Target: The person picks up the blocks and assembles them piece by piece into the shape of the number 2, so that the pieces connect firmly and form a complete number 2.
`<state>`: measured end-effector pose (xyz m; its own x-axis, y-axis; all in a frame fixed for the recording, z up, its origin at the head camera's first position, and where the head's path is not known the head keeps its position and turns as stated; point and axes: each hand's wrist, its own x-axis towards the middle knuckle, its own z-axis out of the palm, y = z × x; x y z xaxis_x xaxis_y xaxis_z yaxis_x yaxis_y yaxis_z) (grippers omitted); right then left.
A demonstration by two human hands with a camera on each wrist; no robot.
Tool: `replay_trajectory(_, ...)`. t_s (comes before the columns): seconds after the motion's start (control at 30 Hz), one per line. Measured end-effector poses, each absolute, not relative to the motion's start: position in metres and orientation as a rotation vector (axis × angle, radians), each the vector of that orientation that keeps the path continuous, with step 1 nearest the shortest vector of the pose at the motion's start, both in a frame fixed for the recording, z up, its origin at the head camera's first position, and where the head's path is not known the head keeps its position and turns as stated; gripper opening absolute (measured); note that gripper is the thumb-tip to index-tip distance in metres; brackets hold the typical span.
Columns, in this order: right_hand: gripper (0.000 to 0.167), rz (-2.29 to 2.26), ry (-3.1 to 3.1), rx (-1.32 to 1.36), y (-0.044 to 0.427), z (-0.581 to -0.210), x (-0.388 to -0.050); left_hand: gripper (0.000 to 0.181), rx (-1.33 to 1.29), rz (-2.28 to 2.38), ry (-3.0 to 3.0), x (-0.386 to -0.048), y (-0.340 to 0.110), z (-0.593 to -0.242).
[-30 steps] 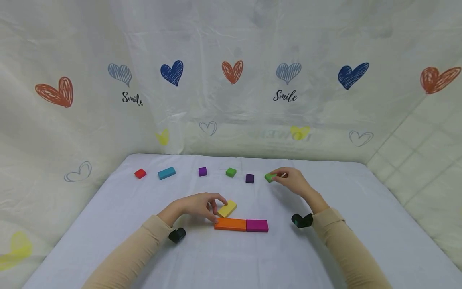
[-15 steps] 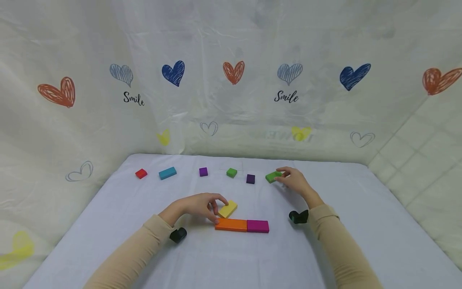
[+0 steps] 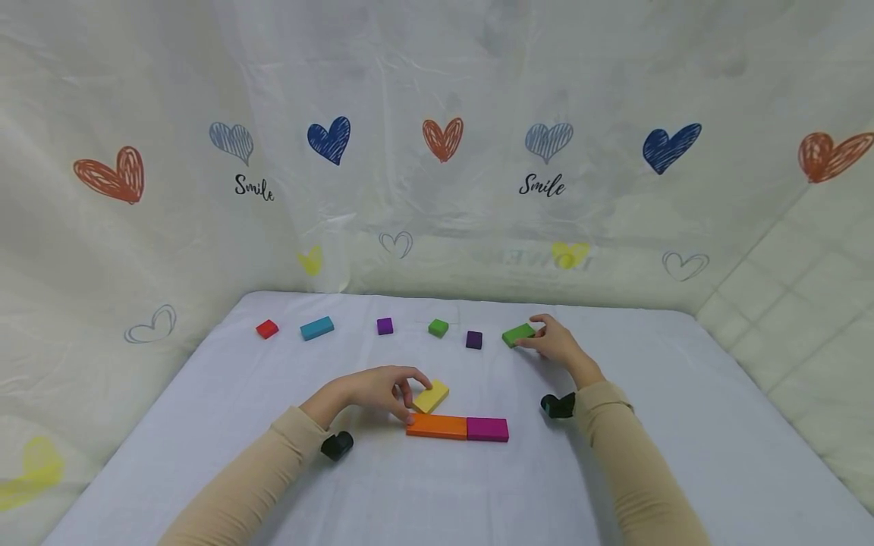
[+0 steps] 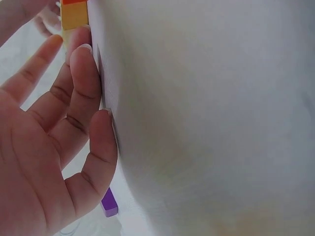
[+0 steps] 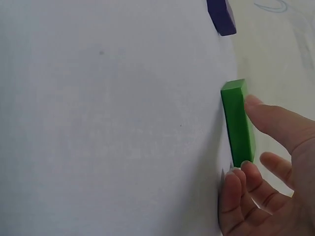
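My left hand point(image 3: 375, 385) is over the left end of an orange block point(image 3: 440, 428). Its thumb rests at that block's corner, while the bent index finger touches a yellow block point(image 3: 433, 396) lying at a slant just behind. A magenta block point(image 3: 488, 430) sits end to end with the orange one. Farther back, my right hand point(image 3: 558, 343) is at the right end of a long green block point(image 3: 517, 335) lying on the table. In the right wrist view its thumb touches the green block point(image 5: 237, 123), and the other fingers are spread apart near the block's end.
Along the back of the white-covered table point(image 3: 437, 493) lie a red block point(image 3: 267, 328), a blue block point(image 3: 317, 328), a purple block point(image 3: 385, 326), a small green block point(image 3: 438, 327) and a dark purple block point(image 3: 474, 340). Behind stands a curtain point(image 3: 437, 205) with printed hearts.
My right hand has shifted slightly right along the green block, uncovering more of it, and its index finger has lifted off. The right forearm has swung a little left. My left hand stays put.
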<state>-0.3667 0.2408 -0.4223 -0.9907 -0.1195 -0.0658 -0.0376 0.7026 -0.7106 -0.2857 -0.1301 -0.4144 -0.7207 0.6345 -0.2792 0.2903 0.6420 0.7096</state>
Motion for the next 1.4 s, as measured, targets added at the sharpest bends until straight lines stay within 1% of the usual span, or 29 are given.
replay_trajectory(0.43, 0.08, -1.062, 2.807, -0.13, 0.236, -0.426, -0.371, 0.052, 0.707, 0.907, 2.346, -0.283, -0.13, -0.414)
replay_trajectory(0.87, 0.076, -0.94, 2.885, -0.156, 0.226, -0.421, -0.365, 0.052, 0.711, 0.906, 2.335, -0.285, -0.131, -0.415)
replay_trajectory(1.4, 0.074, -0.894, 2.899, -0.2, 0.225, -0.416, -0.366, 0.052, 0.71, 0.911, 2.326, -0.285, -0.13, -0.414)
